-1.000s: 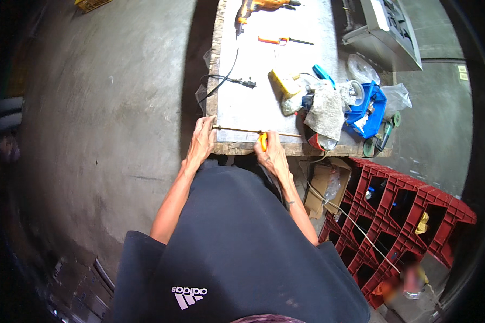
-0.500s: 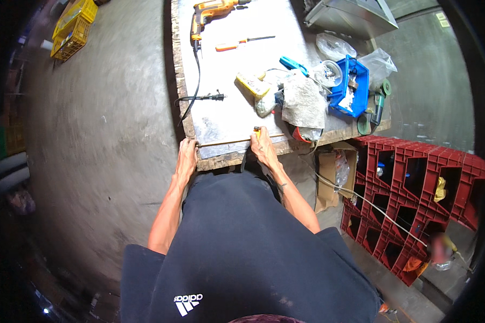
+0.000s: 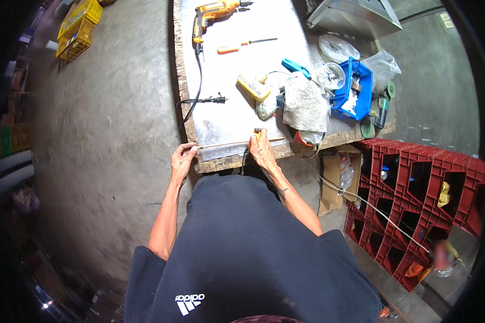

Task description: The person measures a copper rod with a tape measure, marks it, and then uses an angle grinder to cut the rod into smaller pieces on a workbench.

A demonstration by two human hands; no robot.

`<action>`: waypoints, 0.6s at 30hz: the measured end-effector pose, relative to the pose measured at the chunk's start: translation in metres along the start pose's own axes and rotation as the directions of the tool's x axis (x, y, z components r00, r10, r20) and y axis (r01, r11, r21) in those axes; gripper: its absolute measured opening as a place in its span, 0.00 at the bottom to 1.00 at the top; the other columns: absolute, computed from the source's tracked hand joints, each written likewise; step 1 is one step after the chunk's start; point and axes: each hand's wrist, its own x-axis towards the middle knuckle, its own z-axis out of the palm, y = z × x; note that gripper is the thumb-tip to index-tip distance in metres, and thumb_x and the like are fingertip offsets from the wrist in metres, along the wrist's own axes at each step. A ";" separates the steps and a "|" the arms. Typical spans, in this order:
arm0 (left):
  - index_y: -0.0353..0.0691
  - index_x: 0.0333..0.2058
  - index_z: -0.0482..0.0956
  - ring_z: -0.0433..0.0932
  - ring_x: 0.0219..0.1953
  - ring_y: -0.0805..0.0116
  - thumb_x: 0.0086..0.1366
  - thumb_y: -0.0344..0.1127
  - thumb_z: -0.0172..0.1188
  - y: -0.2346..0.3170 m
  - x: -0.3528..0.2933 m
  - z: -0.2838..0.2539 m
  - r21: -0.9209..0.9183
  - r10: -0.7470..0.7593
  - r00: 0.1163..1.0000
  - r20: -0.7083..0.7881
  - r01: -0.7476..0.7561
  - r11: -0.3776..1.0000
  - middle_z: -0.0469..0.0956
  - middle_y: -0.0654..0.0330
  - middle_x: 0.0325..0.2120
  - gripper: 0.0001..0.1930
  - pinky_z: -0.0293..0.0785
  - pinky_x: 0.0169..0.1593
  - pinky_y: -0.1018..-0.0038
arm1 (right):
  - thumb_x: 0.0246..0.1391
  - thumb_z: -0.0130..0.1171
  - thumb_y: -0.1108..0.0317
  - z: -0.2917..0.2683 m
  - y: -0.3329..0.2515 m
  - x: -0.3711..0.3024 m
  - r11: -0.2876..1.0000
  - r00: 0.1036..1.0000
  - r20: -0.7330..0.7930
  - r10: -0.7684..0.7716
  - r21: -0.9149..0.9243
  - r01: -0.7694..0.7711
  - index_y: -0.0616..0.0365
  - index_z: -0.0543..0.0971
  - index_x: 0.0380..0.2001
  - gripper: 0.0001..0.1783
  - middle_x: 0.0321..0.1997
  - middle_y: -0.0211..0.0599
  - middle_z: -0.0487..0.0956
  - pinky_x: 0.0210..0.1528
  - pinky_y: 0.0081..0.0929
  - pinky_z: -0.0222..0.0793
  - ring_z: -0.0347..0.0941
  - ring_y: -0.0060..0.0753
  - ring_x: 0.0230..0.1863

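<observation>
A thin brownish rod [image 3: 226, 144] lies along the near edge of the worktable. At the table's left corner, my left hand [image 3: 182, 158] is closed, thumb and fingers pinching the rod's left end. My right hand [image 3: 262, 153] is wrapped round a small yellow-and-black tool [image 3: 257, 132] that looks like a tape measure, mostly covered by the fingers. This hand rests on the near edge beside the rod, which runs on a little past it to the right. Whether a tape blade lies along the rod is too fine to make out.
On the worktable [image 3: 215, 121] are an orange drill [image 3: 207, 16], its cord plug [image 3: 219, 100], a screwdriver [image 3: 237, 48], a grey rag [image 3: 302, 105], a blue bin [image 3: 361, 81] and a green angle grinder [image 3: 383, 110]. Red crates [image 3: 415, 183] and a cardboard box [image 3: 331, 183] stand at right.
My left hand has shifted slightly left and turned, its fingers now pinching at the rod's end off the table corner. The right hand keeps its grip, nearly in place.
</observation>
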 end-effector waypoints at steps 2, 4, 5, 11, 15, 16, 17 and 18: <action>0.32 0.51 0.81 0.79 0.36 0.78 0.70 0.35 0.68 -0.001 -0.002 0.001 -0.026 -0.004 0.998 0.056 0.005 1.000 0.84 0.61 0.37 0.15 0.77 0.41 0.78 | 0.72 0.44 0.59 -0.003 -0.002 0.000 0.990 0.988 0.066 0.140 0.024 -0.142 0.65 0.60 0.51 0.19 0.40 0.74 0.75 0.46 0.60 0.69 0.74 0.78 0.43; 0.30 0.52 0.81 0.81 0.44 0.73 0.69 0.35 0.70 0.001 -0.003 0.003 0.056 -0.008 0.990 0.143 0.000 0.998 0.85 0.56 0.44 0.18 0.78 0.51 0.76 | 0.73 0.44 0.57 -0.002 -0.013 0.000 0.980 0.975 0.111 0.193 0.035 -0.198 0.65 0.60 0.52 0.19 0.40 0.74 0.75 0.47 0.59 0.70 0.75 0.77 0.43; 0.30 0.53 0.81 0.83 0.44 0.72 0.67 0.36 0.71 0.000 -0.001 0.012 0.119 0.064 0.993 0.095 -0.075 0.990 0.85 0.55 0.43 0.20 0.79 0.50 0.75 | 0.73 0.44 0.57 -0.001 -0.019 0.000 0.982 0.976 0.117 0.181 0.037 -0.187 0.65 0.60 0.52 0.20 0.40 0.74 0.75 0.46 0.58 0.70 0.75 0.77 0.42; 0.32 0.58 0.75 0.86 0.43 0.64 0.62 0.35 0.75 -0.012 0.007 0.038 0.079 0.015 0.998 -0.056 -0.011 0.997 0.85 0.51 0.42 0.29 0.81 0.50 0.70 | 0.73 0.41 0.53 0.004 -0.015 0.003 0.974 0.968 0.105 0.227 -0.027 -0.226 0.68 0.60 0.57 0.26 0.37 0.69 0.79 0.47 0.53 0.71 0.79 0.68 0.42; 0.38 0.66 0.67 0.84 0.48 0.60 0.69 0.40 0.68 -0.029 0.010 0.029 0.202 0.003 0.980 -0.197 0.038 0.979 0.83 0.47 0.44 0.32 0.80 0.52 0.66 | 0.73 0.43 0.55 0.009 -0.008 0.004 0.986 0.985 0.062 0.159 -0.053 -0.156 0.72 0.64 0.56 0.26 0.43 0.70 0.77 0.52 0.53 0.70 0.77 0.67 0.46; 0.39 0.67 0.66 0.83 0.49 0.59 0.70 0.41 0.66 -0.011 0.003 0.032 0.234 -0.021 0.971 -0.238 0.079 0.969 0.82 0.46 0.45 0.31 0.80 0.52 0.65 | 0.73 0.44 0.54 0.011 0.003 0.004 0.991 0.994 0.009 0.113 -0.073 -0.112 0.71 0.65 0.56 0.26 0.45 0.70 0.77 0.53 0.52 0.70 0.76 0.66 0.47; 0.42 0.69 0.63 0.84 0.48 0.57 0.74 0.45 0.61 0.006 -0.009 0.034 0.136 -0.007 0.968 -0.253 0.042 0.990 0.82 0.43 0.44 0.31 0.80 0.51 0.61 | 0.73 0.44 0.54 0.011 0.010 0.004 0.993 0.997 -0.038 0.064 -0.095 -0.067 0.71 0.66 0.57 0.26 0.47 0.70 0.77 0.55 0.52 0.70 0.76 0.66 0.49; 0.41 0.66 0.68 0.85 0.41 0.59 0.75 0.45 0.60 -0.034 -0.004 0.013 0.445 0.216 0.924 -0.315 -0.057 0.893 0.82 0.44 0.44 0.27 0.81 0.46 0.62 | 0.73 0.45 0.54 0.012 0.000 0.003 0.995 0.996 0.022 0.086 -0.061 -0.084 0.70 0.67 0.57 0.26 0.48 0.69 0.77 0.56 0.51 0.70 0.76 0.65 0.51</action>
